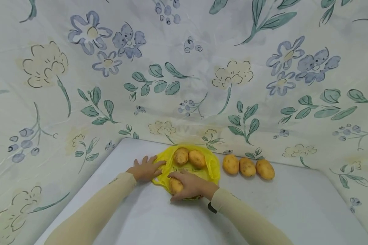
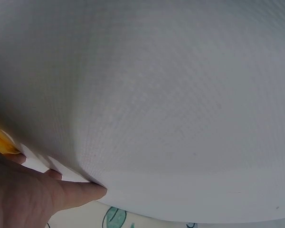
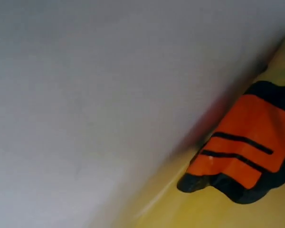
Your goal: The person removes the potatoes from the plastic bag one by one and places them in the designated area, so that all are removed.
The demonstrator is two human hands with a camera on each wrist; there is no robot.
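White desk: the left hand presses flat on the yellow bag; the right hand apparently grips a potato.

A white table stands against a floral-printed cloth backdrop that rises behind it and folds in along the left and right sides. Three potatoes lie in a row near the table's far edge, right of centre, each touching or just beside its neighbour. The wrist views show the white tabletop close up, blurred.
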